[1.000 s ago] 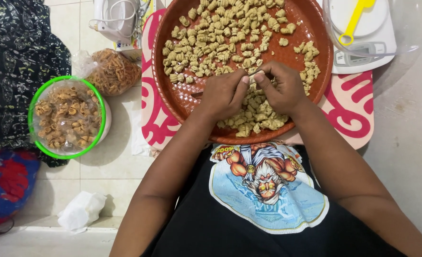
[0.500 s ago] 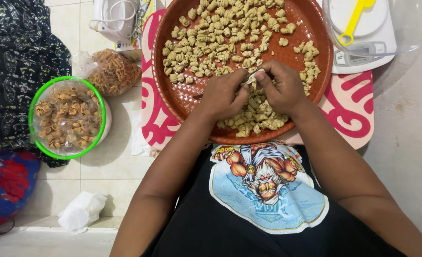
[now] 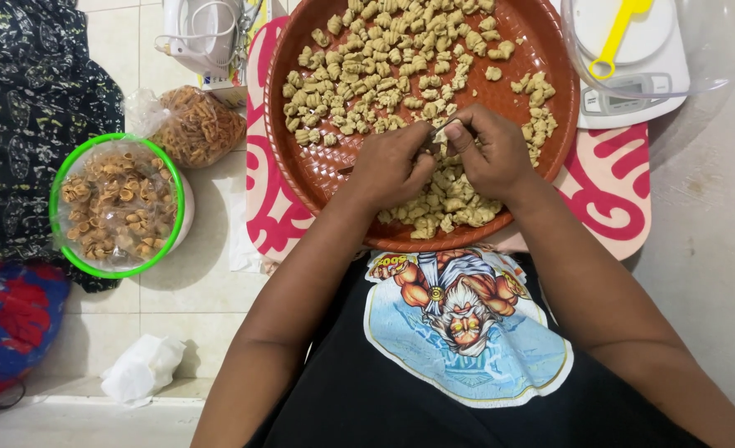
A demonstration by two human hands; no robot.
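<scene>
over the near half of the round reddish-brown plastic tray point(image 3: 541, 50) my two hands meet, fingertips together. my left hand point(image 3: 392, 166) and my right hand point(image 3: 487, 153) both pinch one small pale piece of dough point(image 3: 440, 133) between them, so the fingers of each hand are closed on that piece, which sits just above the tray floor near its middle. whether a tool is also in my left fingers i cannot tell.

just below my hands lies a loose heap of small beige dough pieces point(image 3: 446, 203), touching the tray's near rim. farther from me, across the tray's upper half, shaped ridged dough curls point(image 3: 384, 70) are spread in a single layer, with a smaller cluster by the right rim. the tray rests on a pink and white patterned board point(image 3: 612, 178) that shows at both sides of it.

to my left on the tiled floor point(image 3: 193, 290) stands a green-rimmed round bowl covered with clear film point(image 3: 118, 203), full of browned fried curls. beside it, nearer the tray, sits a clear plastic bag of orange-brown fried snacks point(image 3: 193, 124). a white hand mixer point(image 3: 201, 33) lies beyond the bag. at the upper right a white kitchen scale point(image 3: 633, 87) carries a yellow plastic spoon point(image 3: 616, 37). a crumpled white tissue point(image 3: 143, 369) lies on the floor by my left elbow.
</scene>
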